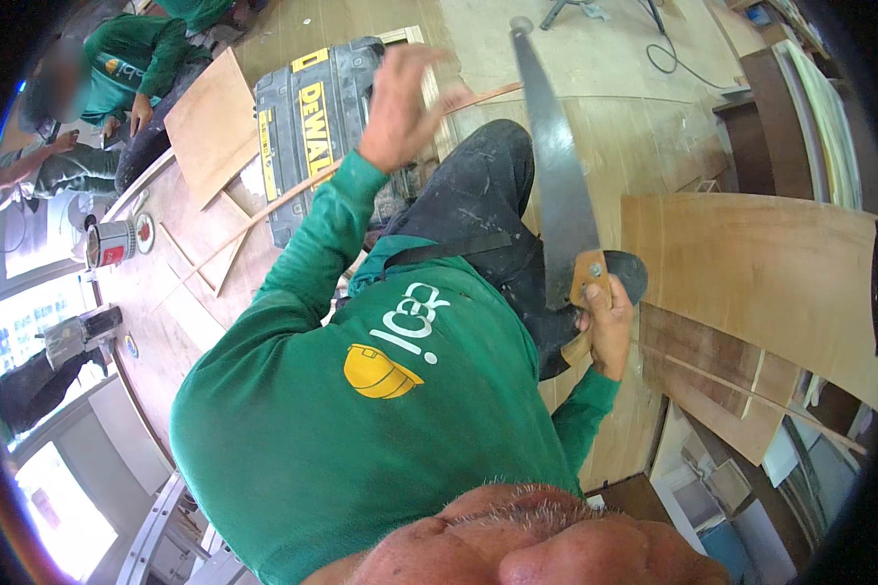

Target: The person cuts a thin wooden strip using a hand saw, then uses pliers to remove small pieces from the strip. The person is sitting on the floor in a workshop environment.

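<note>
My right hand [607, 330] is closed around the wooden handle of a handsaw [556, 156]. The saw's broad grey blade points away from me, above my bent leg, its narrow tip at the top of the view. My left hand [400, 109] is raised with its fingers apart and nothing in it, over the right side of a dark toolbox [293, 127] with yellow labels. A long thin wooden strip [263, 213] lies slantwise across the toolbox and passes behind my left wrist. Its far end [498, 94] shows near the saw blade.
A plywood piece [215, 127] leans beside the toolbox. On the left are a paint can [110, 243] and a power tool [80, 334]. A large wooden panel [751, 283] and boards stand at right. Another person [132, 73] sits at the upper left. A cable [668, 63] lies on the floor.
</note>
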{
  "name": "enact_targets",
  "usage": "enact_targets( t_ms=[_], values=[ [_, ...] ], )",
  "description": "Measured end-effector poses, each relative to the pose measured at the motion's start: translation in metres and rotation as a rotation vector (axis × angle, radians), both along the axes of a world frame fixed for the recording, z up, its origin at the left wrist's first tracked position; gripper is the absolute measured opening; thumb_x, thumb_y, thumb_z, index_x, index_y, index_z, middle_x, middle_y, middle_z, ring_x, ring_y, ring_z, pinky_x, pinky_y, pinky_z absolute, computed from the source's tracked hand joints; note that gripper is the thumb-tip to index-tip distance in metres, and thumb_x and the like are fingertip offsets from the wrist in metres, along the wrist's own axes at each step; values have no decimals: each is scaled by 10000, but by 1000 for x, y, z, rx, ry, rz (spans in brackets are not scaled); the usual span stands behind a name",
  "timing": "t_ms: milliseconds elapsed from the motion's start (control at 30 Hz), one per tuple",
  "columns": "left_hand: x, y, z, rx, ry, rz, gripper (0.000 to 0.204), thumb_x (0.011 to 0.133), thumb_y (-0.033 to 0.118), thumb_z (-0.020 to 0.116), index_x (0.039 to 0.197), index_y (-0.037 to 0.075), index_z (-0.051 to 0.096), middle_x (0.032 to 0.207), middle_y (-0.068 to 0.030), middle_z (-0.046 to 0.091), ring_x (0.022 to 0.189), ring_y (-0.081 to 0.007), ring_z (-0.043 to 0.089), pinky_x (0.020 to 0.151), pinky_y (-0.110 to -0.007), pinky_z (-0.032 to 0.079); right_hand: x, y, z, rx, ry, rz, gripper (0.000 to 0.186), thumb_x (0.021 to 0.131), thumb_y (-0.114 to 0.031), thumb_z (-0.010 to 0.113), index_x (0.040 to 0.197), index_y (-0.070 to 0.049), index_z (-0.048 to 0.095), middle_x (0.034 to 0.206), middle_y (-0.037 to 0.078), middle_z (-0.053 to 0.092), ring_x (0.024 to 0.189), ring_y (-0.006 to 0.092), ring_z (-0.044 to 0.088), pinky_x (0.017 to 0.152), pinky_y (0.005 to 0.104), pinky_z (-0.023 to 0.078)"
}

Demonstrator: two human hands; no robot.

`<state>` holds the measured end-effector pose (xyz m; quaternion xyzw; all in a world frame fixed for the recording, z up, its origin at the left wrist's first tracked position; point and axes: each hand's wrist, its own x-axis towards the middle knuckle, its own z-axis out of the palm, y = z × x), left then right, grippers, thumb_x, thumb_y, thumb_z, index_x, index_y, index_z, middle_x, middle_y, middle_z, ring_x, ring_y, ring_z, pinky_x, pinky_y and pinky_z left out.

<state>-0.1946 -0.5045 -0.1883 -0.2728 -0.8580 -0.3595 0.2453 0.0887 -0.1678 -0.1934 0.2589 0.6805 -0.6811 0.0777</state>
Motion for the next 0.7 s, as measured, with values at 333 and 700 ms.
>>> enact_targets(
  t_ms=[333,700],
  values=[
    [-9,-49,-108,-339,-360,77,545,1060,448,623,1432,50,590,1179,-199,642,1111,-427,634,971,-507,499,-22,-28,11,-150,204,-259,564,996,-185,755,1471,-42,488,955,41,634,641,116,599,598,316,599],
    [27,-86,-119,-117,-516,-179,397,1016,392,725,1284,99,735,1108,-143,684,1060,-387,667,918,-476,547,-24,-40,19,276,60,-18,516,1030,-280,727,1467,-44,588,1080,50,690,621,78,552,534,236,465]
  ],
)
